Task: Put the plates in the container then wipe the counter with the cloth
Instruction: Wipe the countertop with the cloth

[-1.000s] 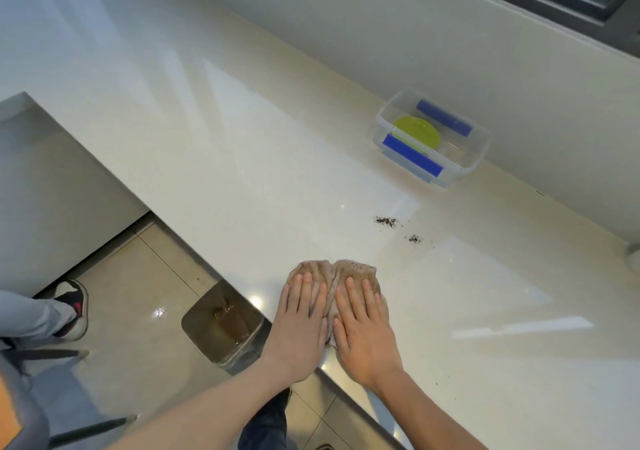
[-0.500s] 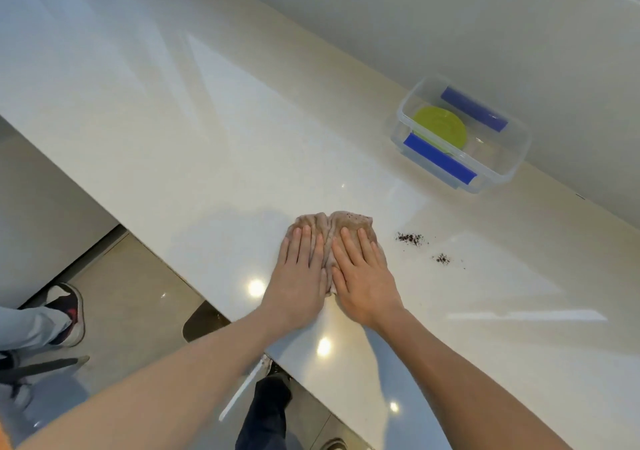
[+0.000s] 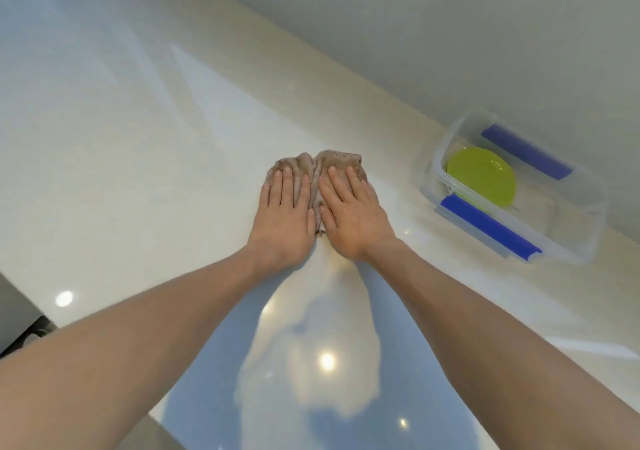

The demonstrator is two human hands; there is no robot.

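A crumpled brown cloth [image 3: 317, 164] lies on the glossy cream counter [image 3: 145, 158], near its middle. My left hand [image 3: 284, 221] and my right hand [image 3: 349, 217] press flat on the cloth side by side, fingers straight and pointing away from me. To the right stands a clear plastic container [image 3: 568, 241] with blue clip handles, close to the back wall. A lime-green plate [image 3: 481, 176] lies inside it. No crumbs show on the counter around the cloth.
A pale wall [image 3: 450, 34] runs along the far side of the counter, right behind the container. The counter's near edge crosses the lower left corner, with a dark object [image 3: 24, 337] on the floor below it.
Both hands have pushed the cloth away from me across the counter, toward the wall. The dark crumbs that lay to its right are no longer in sight. The container looks nearer.
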